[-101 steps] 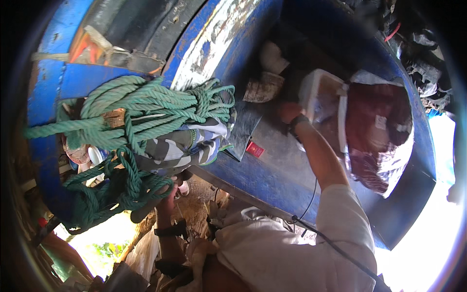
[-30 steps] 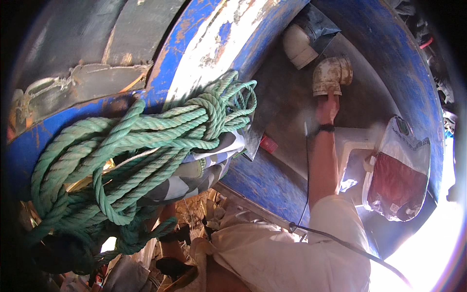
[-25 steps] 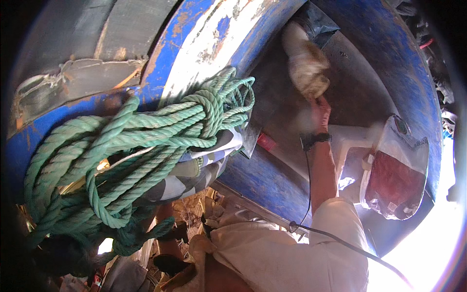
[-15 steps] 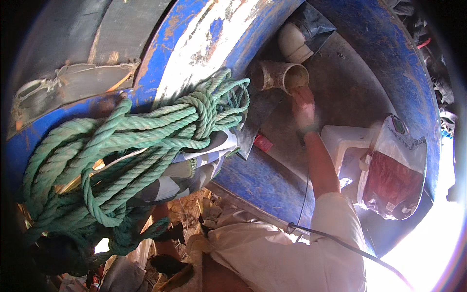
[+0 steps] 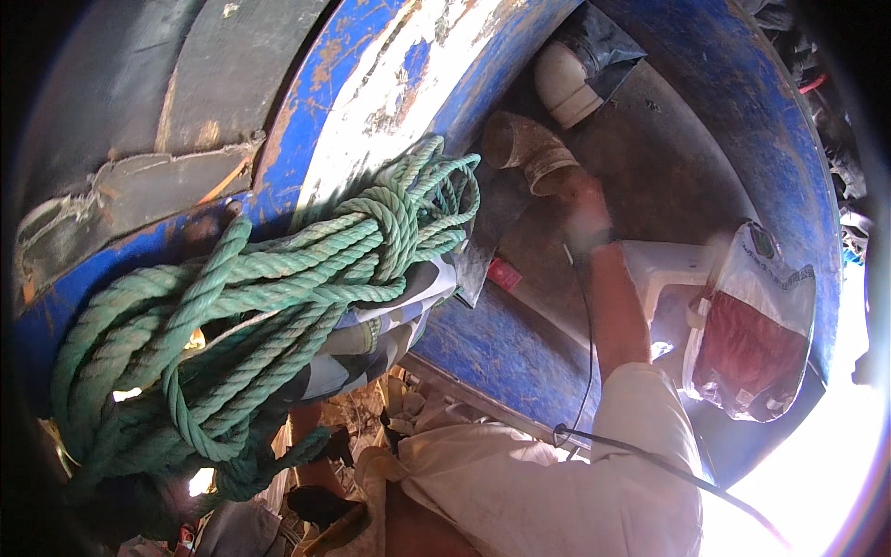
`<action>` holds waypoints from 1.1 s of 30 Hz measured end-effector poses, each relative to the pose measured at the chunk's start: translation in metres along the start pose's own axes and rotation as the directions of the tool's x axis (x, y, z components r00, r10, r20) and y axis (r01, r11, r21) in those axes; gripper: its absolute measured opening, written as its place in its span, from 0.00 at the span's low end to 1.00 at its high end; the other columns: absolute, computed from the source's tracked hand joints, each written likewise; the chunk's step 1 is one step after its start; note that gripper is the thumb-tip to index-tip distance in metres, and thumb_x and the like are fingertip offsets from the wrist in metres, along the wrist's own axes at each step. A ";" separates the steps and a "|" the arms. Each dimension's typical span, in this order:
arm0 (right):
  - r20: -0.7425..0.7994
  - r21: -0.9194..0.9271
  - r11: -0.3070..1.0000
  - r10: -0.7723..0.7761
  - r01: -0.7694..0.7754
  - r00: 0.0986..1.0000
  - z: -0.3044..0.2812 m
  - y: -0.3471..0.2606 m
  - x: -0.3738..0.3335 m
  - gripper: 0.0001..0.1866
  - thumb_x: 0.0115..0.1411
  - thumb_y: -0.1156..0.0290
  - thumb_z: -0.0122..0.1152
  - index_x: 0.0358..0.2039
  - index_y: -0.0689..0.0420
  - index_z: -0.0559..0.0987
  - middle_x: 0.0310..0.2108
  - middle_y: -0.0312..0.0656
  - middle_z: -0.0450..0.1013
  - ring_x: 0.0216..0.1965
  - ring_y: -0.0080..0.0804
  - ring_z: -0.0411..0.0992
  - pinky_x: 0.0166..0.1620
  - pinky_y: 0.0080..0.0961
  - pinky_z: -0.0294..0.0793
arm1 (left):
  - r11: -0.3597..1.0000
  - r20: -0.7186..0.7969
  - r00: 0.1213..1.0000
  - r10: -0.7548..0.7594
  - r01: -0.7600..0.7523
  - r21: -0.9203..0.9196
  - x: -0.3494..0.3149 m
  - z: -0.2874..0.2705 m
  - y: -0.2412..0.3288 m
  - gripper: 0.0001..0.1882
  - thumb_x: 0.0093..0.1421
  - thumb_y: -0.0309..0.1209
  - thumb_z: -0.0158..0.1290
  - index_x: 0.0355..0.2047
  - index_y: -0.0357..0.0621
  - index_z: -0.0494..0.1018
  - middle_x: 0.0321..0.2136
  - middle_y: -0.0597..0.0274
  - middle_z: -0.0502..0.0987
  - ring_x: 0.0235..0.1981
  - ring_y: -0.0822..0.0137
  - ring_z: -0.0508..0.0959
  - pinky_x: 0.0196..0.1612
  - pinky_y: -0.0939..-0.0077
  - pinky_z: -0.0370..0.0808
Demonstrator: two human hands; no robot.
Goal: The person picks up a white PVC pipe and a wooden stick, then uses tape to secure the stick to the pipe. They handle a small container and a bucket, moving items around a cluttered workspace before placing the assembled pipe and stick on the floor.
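My right hand (image 5: 583,206) reaches into a blue-walled container (image 5: 506,357) and holds a dirty, cream-coloured pipe elbow (image 5: 548,171) by the rim of its mouth. Motion blurs the hand, and its fingertips are hidden at the rim. A second, paler pipe elbow (image 5: 562,85) lies just beyond, with a dark grey piece of plastic (image 5: 608,51) around its far end. My left hand does not show. A strip of bare skin appears below the rope, but I cannot make out what it belongs to.
A thick coil of green rope (image 5: 278,278) lies across the left over camouflage cloth (image 5: 348,357). Right of my arm are a white plastic container (image 5: 668,265) and a clear bag with dark red contents (image 5: 752,343). A thin black cord (image 5: 650,464) crosses my sleeve. Clutter lies below.
The held pipe elbow has turned, so its mouth now faces down and right instead of toward me. My right hand has moved slightly nearer with it.
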State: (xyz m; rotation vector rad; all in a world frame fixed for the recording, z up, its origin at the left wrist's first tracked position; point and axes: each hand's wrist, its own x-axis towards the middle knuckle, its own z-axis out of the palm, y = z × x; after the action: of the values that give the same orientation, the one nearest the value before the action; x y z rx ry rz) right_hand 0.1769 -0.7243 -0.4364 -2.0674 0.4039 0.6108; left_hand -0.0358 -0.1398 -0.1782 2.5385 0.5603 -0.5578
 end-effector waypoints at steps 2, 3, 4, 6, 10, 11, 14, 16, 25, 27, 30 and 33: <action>0.134 0.975 0.139 0.242 -0.171 0.961 -0.009 -0.009 -0.001 0.22 0.60 0.61 0.62 0.51 0.60 0.75 0.51 0.47 0.74 0.53 0.48 0.70 0.55 0.39 0.71 | 1.000 0.003 1.000 0.000 0.000 0.000 0.002 0.000 0.001 0.24 0.65 0.34 0.52 0.60 0.43 0.66 0.57 0.53 0.69 0.57 0.59 0.68 0.60 0.64 0.65; 0.073 0.946 0.294 0.220 -0.137 0.973 -0.010 -0.016 0.003 0.22 0.62 0.61 0.61 0.51 0.61 0.75 0.50 0.46 0.74 0.53 0.46 0.70 0.55 0.39 0.71 | 1.000 0.005 1.000 -0.002 0.002 -0.003 0.002 0.000 0.002 0.24 0.65 0.34 0.52 0.60 0.43 0.67 0.57 0.53 0.70 0.57 0.60 0.68 0.60 0.64 0.65; 0.031 0.907 0.401 0.238 -0.128 0.971 -0.009 -0.023 0.006 0.21 0.63 0.62 0.59 0.52 0.62 0.74 0.50 0.46 0.74 0.53 0.44 0.71 0.55 0.38 0.71 | 1.000 0.006 1.000 0.000 0.000 -0.003 0.003 0.000 0.002 0.24 0.64 0.33 0.52 0.60 0.43 0.67 0.57 0.54 0.70 0.57 0.60 0.69 0.60 0.65 0.65; -0.019 0.900 0.431 0.185 -0.064 0.983 -0.009 -0.036 0.012 0.20 0.65 0.63 0.58 0.52 0.63 0.74 0.49 0.45 0.74 0.53 0.41 0.71 0.55 0.38 0.71 | 1.000 0.015 1.000 0.001 -0.001 -0.004 0.004 0.000 0.004 0.23 0.64 0.33 0.52 0.59 0.43 0.67 0.56 0.54 0.70 0.56 0.61 0.69 0.59 0.65 0.66; -0.152 0.850 0.497 -0.084 0.174 0.985 -0.006 -0.052 0.023 0.19 0.66 0.64 0.58 0.51 0.64 0.74 0.50 0.44 0.74 0.50 0.37 0.73 0.54 0.36 0.72 | 1.000 0.019 1.000 0.005 -0.005 -0.005 0.004 -0.001 0.006 0.23 0.64 0.32 0.53 0.59 0.43 0.67 0.55 0.54 0.71 0.55 0.62 0.69 0.58 0.66 0.67; -0.131 0.831 0.544 -0.009 0.114 0.991 -0.006 -0.052 0.026 0.19 0.66 0.64 0.58 0.51 0.64 0.74 0.50 0.43 0.74 0.49 0.36 0.74 0.53 0.36 0.72 | 1.000 0.018 1.000 0.007 -0.007 -0.005 0.004 -0.001 0.007 0.23 0.64 0.32 0.53 0.59 0.43 0.68 0.55 0.54 0.71 0.55 0.62 0.70 0.58 0.66 0.67; -0.087 0.840 0.542 0.154 -0.011 0.984 -0.007 -0.043 0.024 0.19 0.66 0.64 0.58 0.51 0.64 0.75 0.49 0.43 0.74 0.46 0.35 0.75 0.52 0.35 0.73 | 1.000 0.021 1.000 0.009 -0.008 -0.015 0.004 0.000 0.009 0.23 0.64 0.32 0.54 0.59 0.43 0.68 0.54 0.54 0.72 0.54 0.63 0.70 0.57 0.67 0.68; -0.121 0.748 0.662 0.200 -0.043 0.972 -0.006 -0.035 0.025 0.20 0.66 0.62 0.58 0.51 0.63 0.75 0.48 0.42 0.75 0.44 0.34 0.75 0.51 0.34 0.73 | 1.000 0.020 1.000 0.019 -0.019 -0.017 0.005 0.000 0.011 0.23 0.63 0.31 0.54 0.58 0.43 0.68 0.54 0.54 0.72 0.54 0.63 0.70 0.57 0.67 0.68; -0.124 0.544 0.803 0.367 -0.246 0.922 -0.006 -0.030 0.011 0.23 0.64 0.54 0.60 0.49 0.61 0.78 0.36 0.39 0.77 0.31 0.29 0.76 0.31 0.26 0.76 | 0.985 0.014 0.991 0.132 -0.129 -0.117 0.009 -0.002 0.028 0.22 0.63 0.29 0.55 0.58 0.42 0.69 0.51 0.55 0.74 0.51 0.66 0.72 0.55 0.69 0.70; -0.154 0.574 0.805 0.283 -0.148 0.947 -0.009 -0.032 0.000 0.21 0.64 0.56 0.60 0.48 0.62 0.78 0.33 0.39 0.76 0.27 0.26 0.76 0.27 0.22 0.74 | 0.976 0.023 0.986 0.167 -0.162 -0.145 0.013 -0.003 0.036 0.22 0.62 0.29 0.56 0.57 0.42 0.70 0.51 0.55 0.74 0.51 0.66 0.72 0.54 0.70 0.70; -0.219 0.572 0.818 0.213 -0.051 0.952 -0.014 -0.036 -0.022 0.19 0.64 0.60 0.60 0.48 0.63 0.78 0.31 0.38 0.76 0.26 0.24 0.76 0.25 0.20 0.73 | 0.957 0.061 0.970 0.234 -0.219 -0.189 0.020 -0.006 0.048 0.22 0.62 0.28 0.56 0.57 0.42 0.70 0.50 0.56 0.75 0.50 0.67 0.73 0.53 0.70 0.71; -0.191 0.588 0.809 0.161 -0.018 0.968 -0.024 -0.044 -0.049 0.18 0.65 0.61 0.60 0.47 0.63 0.79 0.31 0.38 0.77 0.27 0.23 0.76 0.26 0.19 0.73 | 0.891 0.079 0.937 0.341 -0.295 -0.345 0.026 -0.009 0.056 0.22 0.62 0.28 0.56 0.57 0.42 0.70 0.49 0.56 0.75 0.49 0.68 0.73 0.53 0.71 0.72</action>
State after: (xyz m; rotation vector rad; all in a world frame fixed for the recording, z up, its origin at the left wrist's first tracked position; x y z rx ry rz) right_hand 0.1655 -0.7187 -0.3674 -1.5248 0.7327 0.2441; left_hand 0.0154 -0.1723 -0.1630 2.1900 0.1585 -0.4692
